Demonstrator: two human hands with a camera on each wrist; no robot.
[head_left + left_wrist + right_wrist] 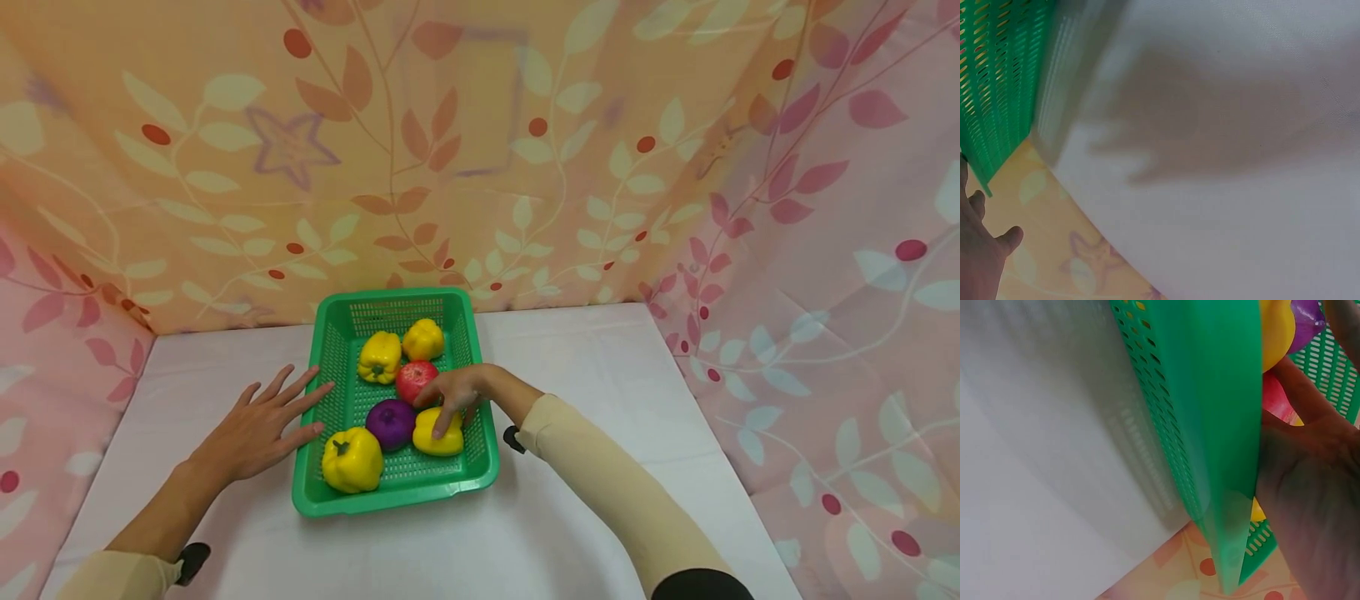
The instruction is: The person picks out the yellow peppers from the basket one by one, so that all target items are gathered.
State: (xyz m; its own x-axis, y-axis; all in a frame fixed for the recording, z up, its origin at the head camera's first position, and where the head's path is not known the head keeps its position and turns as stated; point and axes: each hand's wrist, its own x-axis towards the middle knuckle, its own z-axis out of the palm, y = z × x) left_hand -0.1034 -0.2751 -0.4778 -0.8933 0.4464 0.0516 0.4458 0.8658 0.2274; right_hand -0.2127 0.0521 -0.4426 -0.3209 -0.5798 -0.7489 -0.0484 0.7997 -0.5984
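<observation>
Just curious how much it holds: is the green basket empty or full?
Neither: the basket is partly filled. Yellow peppers, a red fruit and a purple one lie inside, with some bare floor showing.

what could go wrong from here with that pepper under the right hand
The yellow pepper looks smooth and could slip from the right hand.

Lifting it might nudge the purple piece or red fruit close by.

The left hand, at the green basket's left rim, might shift the basket if it pushes.
</observation>
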